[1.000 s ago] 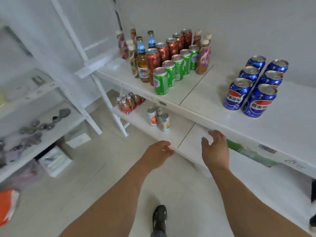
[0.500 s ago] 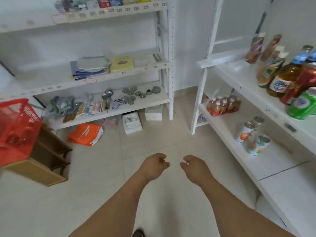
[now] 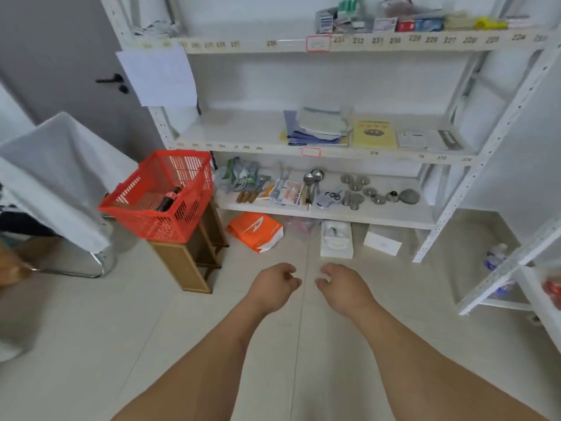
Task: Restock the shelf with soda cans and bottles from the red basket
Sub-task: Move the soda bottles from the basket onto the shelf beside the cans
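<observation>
The red basket (image 3: 133, 208) stands on a small wooden stool at the left, ahead of me. One dark cola bottle (image 3: 168, 198) with a red label lies inside it. My left hand (image 3: 274, 285) and my right hand (image 3: 343, 287) hang side by side over the floor tiles, fingers loosely curled, holding nothing. Both hands are well to the right of the basket and nearer to me. Only an edge of the drinks shelf (image 3: 516, 259) shows at the far right, with something red (image 3: 554, 291) blurred on it.
A white shelf unit (image 3: 334, 150) ahead holds papers, tools and metal parts. An orange bag (image 3: 256, 230) and white boxes (image 3: 337, 243) lie on the floor under it. The wooden stool (image 3: 194, 256) and a cloth-draped chair (image 3: 60, 177) stand at the left.
My view has swung left, away from the drinks shelf, so the red basket now lies ahead at the left. Both hands stay empty and have drawn close together.
</observation>
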